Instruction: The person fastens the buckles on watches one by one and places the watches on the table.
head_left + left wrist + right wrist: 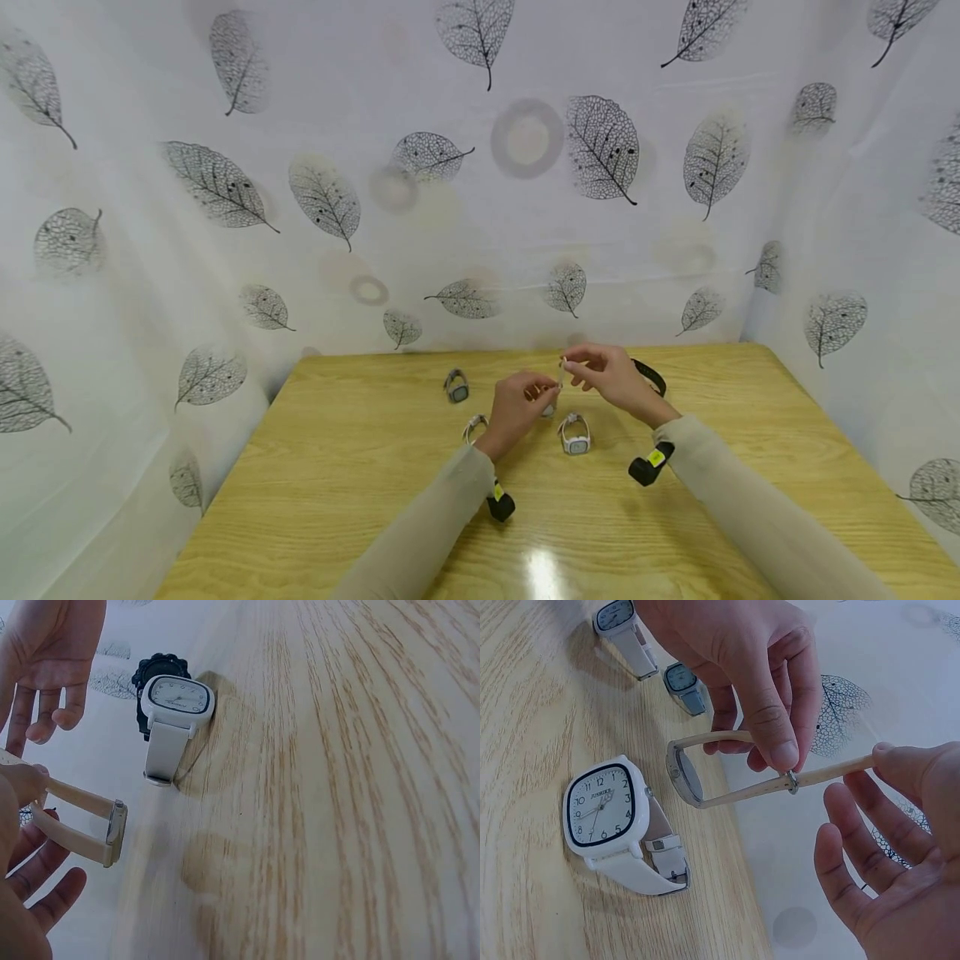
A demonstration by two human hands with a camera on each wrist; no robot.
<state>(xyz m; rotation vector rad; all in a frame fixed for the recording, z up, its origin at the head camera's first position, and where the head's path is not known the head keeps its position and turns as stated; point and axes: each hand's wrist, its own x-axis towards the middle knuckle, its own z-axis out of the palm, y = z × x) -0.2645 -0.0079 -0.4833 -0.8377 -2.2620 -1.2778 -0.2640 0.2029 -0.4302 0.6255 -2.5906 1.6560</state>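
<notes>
A slim wristwatch (pixel 735 796) with a cream strap and silver case hangs between my hands above the table, its strap closed into a loop. My left hand (pixel 517 408) pinches the strap beside the metal buckle (pixel 791 781) with thumb and fingers. Between thumb and index finger, my right hand (pixel 611 379) holds the strap's free end; its other fingers are spread loosely in the right wrist view. Below sits a white square-faced watch (pixel 604 802) with its strap buckled. In the head view, my left hand partly covers the held watch.
Farther left on the wooden table (pixel 360 500) stand a grey watch (pixel 456 388) and another white watch (pixel 474 427), partly behind my left wrist. A black watch (pixel 651 377) lies beyond my right hand. Leaf-printed white cloth (pixel 465 233) walls the back and sides.
</notes>
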